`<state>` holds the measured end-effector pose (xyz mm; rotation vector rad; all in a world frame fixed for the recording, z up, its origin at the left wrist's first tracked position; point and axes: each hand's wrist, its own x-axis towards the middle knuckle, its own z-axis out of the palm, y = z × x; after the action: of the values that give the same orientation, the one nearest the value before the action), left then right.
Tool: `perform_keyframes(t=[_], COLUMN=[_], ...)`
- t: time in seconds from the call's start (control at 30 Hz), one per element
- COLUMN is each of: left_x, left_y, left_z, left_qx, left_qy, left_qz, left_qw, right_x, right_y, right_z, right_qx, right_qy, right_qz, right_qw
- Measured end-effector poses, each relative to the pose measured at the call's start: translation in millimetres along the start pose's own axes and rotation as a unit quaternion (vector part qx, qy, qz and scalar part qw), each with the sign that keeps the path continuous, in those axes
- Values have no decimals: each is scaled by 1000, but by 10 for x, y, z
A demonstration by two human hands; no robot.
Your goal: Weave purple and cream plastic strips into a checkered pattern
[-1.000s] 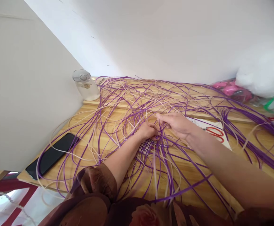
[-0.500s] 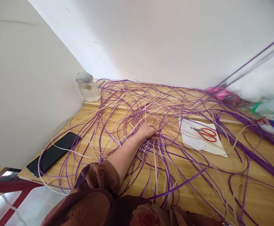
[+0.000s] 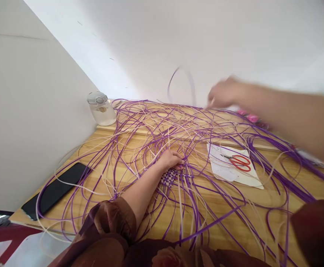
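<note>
My left hand [image 3: 172, 160] is closed, thumb and fingers pinching purple strips at the far edge of a small checkered woven piece [image 3: 168, 178]. The piece is purple and pale cream, and lies on the table with long loose strips fanning out from it on all sides. Part of the weave is hidden under the hand. My right hand [image 3: 223, 93] is raised over the back of the table on the right, smeared by motion. Its fingers look drawn together, but whether they hold a strip is unclear. Left of it, a purple strip [image 3: 169, 86] arcs in the air, blurred.
Orange-handled scissors [image 3: 240, 162] lie on sheets of paper [image 3: 225, 171] to the right. A black phone [image 3: 57, 189] is at the left edge, under some strips. Against the wall stands a clear lidded jar [image 3: 104, 113]. A thick purple strip bundle [image 3: 284, 178] runs along the right.
My right hand has come into view from the right, over the back of the table. The purple strips stretched up to the right are gone, and one now loops in the air. My left hand stays put.
</note>
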<state>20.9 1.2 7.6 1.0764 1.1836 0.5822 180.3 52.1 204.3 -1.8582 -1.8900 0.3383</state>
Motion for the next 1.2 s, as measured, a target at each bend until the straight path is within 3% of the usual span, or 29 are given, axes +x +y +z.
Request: perform_keyframes(t=[0.07, 0.17, 0.27, 0.4, 0.6, 0.87, 1.2], left_x=[10, 12, 8, 14, 45, 99, 104], left_y=[2, 10, 14, -5, -58, -92, -103], left_z=[-8, -17, -17, -17, -54, -110, -94], left_qx=[-3, -8, -12, -13, -47, -79, -94], left_qy=[-6, -16, -23, -28, -62, -94, -75], left_qz=[0, 4, 6, 4, 36, 16, 22], left_qw=[1000, 1000, 1000, 1000, 996, 992, 992], right_x=[-128, -358, -452, -423, -468, -533, -509], right_y=[28, 221, 448, 592, 682, 841, 881], right_z=[339, 861, 1111, 1167, 1406, 1541, 1606], right_qx=[-42, -79, -65, 1, 13, 79, 107], right_qy=[-120, -279, -320, -306, -186, -123, -101], right_qz=[-32, -102, -154, -224, -363, -384, -403], right_qw=[991, 951, 933, 925, 913, 912, 903])
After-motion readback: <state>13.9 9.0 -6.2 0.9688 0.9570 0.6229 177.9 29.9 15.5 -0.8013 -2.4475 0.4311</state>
